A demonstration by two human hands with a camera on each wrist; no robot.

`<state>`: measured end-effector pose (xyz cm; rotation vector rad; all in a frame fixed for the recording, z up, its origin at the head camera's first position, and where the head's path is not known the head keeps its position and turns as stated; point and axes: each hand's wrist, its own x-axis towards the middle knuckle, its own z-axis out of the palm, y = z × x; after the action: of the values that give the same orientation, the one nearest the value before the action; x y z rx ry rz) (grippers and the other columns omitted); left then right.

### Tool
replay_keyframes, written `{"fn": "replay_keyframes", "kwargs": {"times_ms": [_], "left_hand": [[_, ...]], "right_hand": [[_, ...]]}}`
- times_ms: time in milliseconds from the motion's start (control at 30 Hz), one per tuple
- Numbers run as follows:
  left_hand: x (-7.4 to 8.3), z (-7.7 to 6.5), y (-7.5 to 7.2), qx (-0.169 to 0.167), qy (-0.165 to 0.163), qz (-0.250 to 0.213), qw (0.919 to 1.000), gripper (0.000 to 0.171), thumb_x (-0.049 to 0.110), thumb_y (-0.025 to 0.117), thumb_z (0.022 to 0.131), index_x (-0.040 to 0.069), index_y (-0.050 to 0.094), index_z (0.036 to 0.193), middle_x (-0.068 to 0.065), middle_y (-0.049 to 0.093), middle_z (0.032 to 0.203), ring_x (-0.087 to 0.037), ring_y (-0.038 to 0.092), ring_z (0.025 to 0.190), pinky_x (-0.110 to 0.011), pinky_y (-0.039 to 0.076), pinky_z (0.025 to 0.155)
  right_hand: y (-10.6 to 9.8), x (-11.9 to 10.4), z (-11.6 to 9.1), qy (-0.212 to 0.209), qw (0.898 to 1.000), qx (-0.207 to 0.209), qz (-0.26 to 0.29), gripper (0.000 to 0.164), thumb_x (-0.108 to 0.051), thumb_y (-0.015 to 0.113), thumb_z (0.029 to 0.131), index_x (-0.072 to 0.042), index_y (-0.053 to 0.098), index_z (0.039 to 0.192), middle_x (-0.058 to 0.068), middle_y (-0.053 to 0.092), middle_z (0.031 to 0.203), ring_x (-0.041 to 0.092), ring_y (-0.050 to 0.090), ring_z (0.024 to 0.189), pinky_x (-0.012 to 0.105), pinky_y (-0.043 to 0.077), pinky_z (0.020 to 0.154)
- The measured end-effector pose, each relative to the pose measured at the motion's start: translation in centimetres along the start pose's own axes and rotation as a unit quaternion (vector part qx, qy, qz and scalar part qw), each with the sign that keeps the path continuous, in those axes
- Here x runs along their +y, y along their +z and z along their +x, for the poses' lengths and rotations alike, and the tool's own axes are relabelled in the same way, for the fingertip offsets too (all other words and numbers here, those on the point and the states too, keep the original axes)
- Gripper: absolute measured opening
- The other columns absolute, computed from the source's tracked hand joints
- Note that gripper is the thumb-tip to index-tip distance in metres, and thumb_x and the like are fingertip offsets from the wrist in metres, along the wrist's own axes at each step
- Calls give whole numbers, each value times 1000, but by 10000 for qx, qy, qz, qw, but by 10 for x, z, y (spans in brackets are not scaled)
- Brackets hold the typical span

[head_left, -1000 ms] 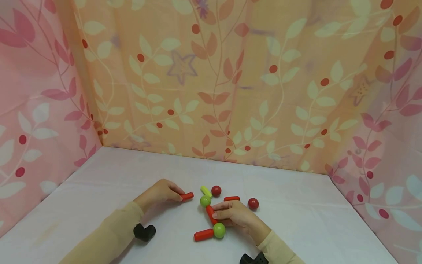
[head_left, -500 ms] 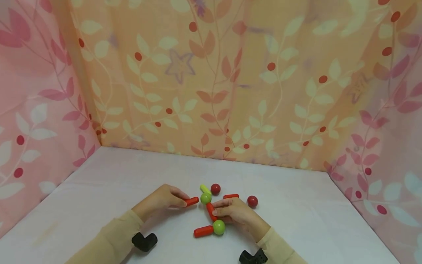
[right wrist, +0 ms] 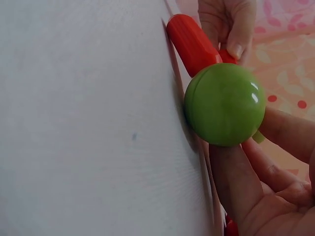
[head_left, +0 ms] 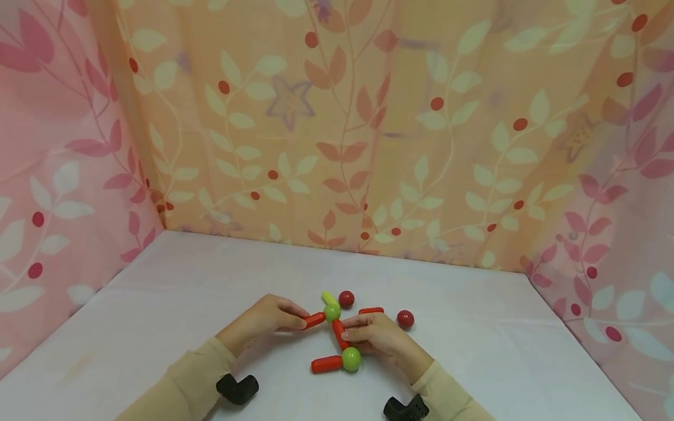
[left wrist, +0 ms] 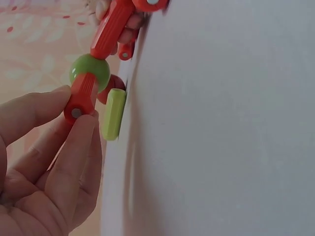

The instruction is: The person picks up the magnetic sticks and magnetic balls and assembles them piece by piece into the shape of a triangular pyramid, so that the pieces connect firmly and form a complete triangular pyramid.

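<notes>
My left hand [head_left: 271, 318] pinches a red magnetic stick [head_left: 315, 320] between thumb and fingers; a metal disc shows on its near end in the left wrist view. Its other end meets the far green ball [left wrist: 89, 69]. From that ball another red stick [head_left: 340, 333] runs down to the near green ball [right wrist: 225, 104], and my right hand [head_left: 380, 339] grips this middle stick. A third red stick [right wrist: 193, 44] sticks out leftward from the near ball. In the right wrist view the near ball hides most of the gripped stick.
Just behind the far ball lie a yellow-green stick [head_left: 327, 297] and a red ball [head_left: 346, 300]. Beyond my right hand are a loose red stick [head_left: 371, 310] and another red ball [head_left: 405, 319]. Patterned curtains [head_left: 337, 117] enclose the white table [head_left: 474, 345].
My left hand has moved right, bringing its red stick from a gap away up against the far green ball. My right hand keeps its grip on the middle stick.
</notes>
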<state>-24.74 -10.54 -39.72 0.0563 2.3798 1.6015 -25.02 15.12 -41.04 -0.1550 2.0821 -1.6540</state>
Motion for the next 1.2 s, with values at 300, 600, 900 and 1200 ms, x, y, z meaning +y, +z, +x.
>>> {"fn": "replay_keyframes", "kwargs": {"times_ms": [300, 600, 900, 1200], "left_hand": [[10, 2, 5, 61, 14, 115, 9999, 18, 11, 79, 81, 6, 78, 99, -2, 74, 90, -17, 63, 86, -31, 55, 79], [13, 5, 4, 40, 32, 172, 9998, 17, 10, 79, 81, 7, 79, 98, -1, 74, 90, -17, 61, 87, -29, 52, 77], [7, 1, 10, -223, 262, 127, 9993, 20, 9, 80, 80, 5, 78, 100, -3, 75, 94, -15, 62, 86, -28, 53, 77], [8, 4, 14, -225, 174, 175, 9994, 18, 11, 79, 82, 8, 79, 99, -2, 75, 93, -16, 63, 85, -31, 55, 79]], "right_hand": [[-3, -1, 0, -87, 9999, 101, 74, 37, -16, 72, 90, 1, 68, 123, 8, 72, 114, 13, 69, 90, 34, 59, 88], [-5, -3, 0, -216, 9996, 118, 129, 40, -19, 71, 91, 1, 66, 126, 10, 73, 114, 15, 70, 95, 37, 57, 91], [-4, -1, 1, -214, 9994, 231, 143, 49, -28, 72, 91, 0, 63, 130, 8, 75, 111, 16, 72, 95, 34, 58, 90], [-7, -3, -1, -251, 9993, 245, 107, 55, -20, 74, 89, 2, 56, 135, 7, 74, 111, 12, 69, 92, 33, 59, 88]]}}
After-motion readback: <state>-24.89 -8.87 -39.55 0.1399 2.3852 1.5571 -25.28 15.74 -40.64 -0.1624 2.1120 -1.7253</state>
